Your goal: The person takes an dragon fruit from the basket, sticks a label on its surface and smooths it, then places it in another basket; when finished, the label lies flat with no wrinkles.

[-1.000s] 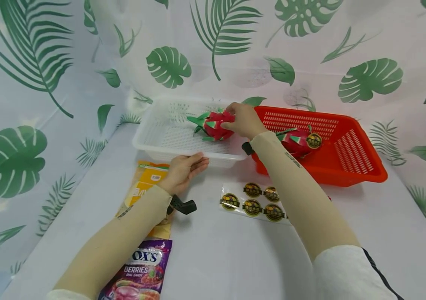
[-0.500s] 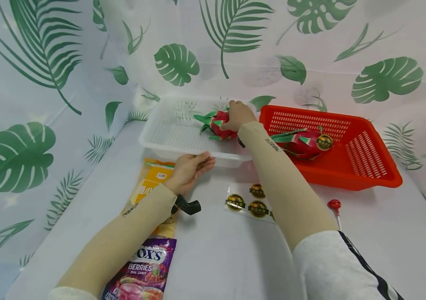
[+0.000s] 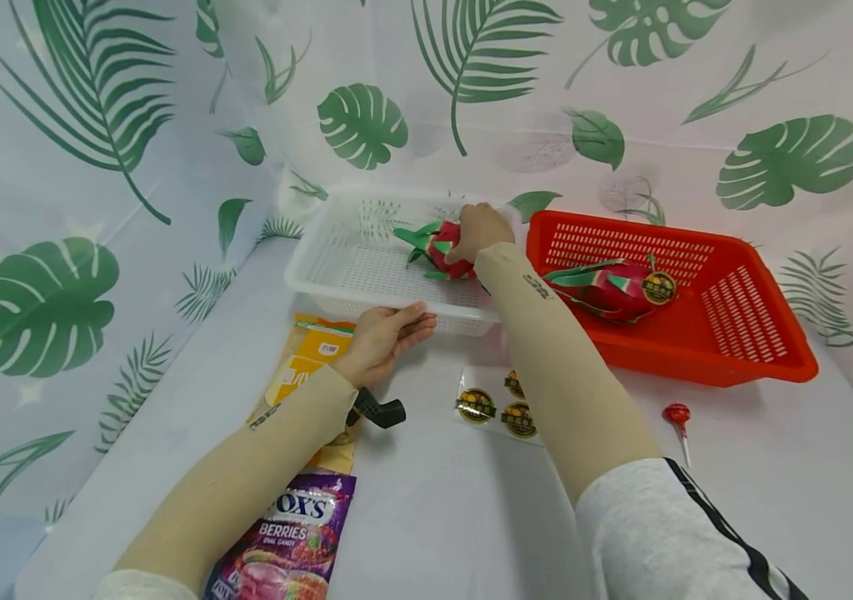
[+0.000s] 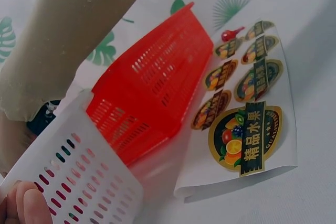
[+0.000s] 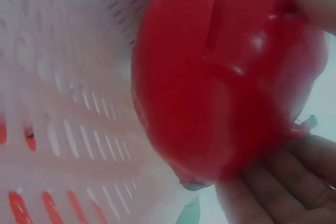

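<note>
In the head view, a pink-and-green dragon fruit (image 3: 437,247) is in the right part of the white basket (image 3: 351,295). My right hand (image 3: 484,229) grips it, with thumb and fingers round its red body (image 5: 210,82) in the right wrist view. My left hand (image 3: 384,342) holds the front rim of that basket; its fingertips (image 4: 32,205) lie against the perforated wall in the left wrist view, and the rest is out of frame. A second dragon fruit (image 3: 612,290), bearing a round black-and-gold sticker (image 3: 659,287), lies in the red basket (image 3: 726,358) on the right.
A sticker sheet (image 3: 488,425) lies in front of the baskets, partly under my right forearm. A lollipop (image 3: 677,414) lies at right. Under my left forearm are a yellow packet (image 3: 317,346) and a purple candy bag (image 3: 287,533). Leaf-printed cloth (image 3: 501,108) stands behind.
My right hand, with the dragon fruit, has shifted slightly left within the white basket. The right forearm swung left, uncovering the lollipop. My left hand stays at the rim; the view has shifted a little.
</note>
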A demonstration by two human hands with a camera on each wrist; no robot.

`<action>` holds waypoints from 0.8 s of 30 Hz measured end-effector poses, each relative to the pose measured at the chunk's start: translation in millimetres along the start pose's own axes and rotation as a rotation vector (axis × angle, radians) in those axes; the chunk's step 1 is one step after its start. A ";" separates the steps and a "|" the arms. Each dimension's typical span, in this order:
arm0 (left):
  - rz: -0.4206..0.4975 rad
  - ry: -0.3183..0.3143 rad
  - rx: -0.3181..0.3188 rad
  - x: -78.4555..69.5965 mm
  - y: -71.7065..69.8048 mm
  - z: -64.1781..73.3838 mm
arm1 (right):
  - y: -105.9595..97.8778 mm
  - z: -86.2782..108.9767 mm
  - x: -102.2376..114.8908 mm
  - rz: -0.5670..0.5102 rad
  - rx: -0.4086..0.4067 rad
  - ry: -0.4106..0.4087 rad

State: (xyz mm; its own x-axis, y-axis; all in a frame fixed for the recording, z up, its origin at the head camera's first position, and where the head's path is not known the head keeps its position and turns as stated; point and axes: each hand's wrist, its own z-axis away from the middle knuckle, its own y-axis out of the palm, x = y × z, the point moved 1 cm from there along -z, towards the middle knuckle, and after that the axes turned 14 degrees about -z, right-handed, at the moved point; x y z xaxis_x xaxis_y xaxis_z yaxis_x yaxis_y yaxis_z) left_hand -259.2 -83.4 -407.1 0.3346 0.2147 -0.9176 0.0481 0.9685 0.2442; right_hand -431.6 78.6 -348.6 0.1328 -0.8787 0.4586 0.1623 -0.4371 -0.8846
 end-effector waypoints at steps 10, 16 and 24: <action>-0.015 0.005 0.003 -2.0 1.9 3.2 | -8.1 23.3 9.7 -0.014 -0.026 -0.052; -0.017 0.005 0.002 -2.0 3.5 3.8 | -15.5 35.8 13.8 -0.043 -0.033 -0.077; -0.020 0.008 -0.004 0.7 2.1 1.4 | -29.8 63.9 18.7 -0.069 -0.085 -0.149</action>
State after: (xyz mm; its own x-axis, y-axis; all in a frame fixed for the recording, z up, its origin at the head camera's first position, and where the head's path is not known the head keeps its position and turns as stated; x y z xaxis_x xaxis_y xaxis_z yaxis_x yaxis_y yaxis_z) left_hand -257.5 -81.4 -406.8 0.3264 0.1961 -0.9247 0.0505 0.9732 0.2242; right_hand -371.5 87.5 -308.2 0.2681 -0.8106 0.5206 0.0935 -0.5159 -0.8515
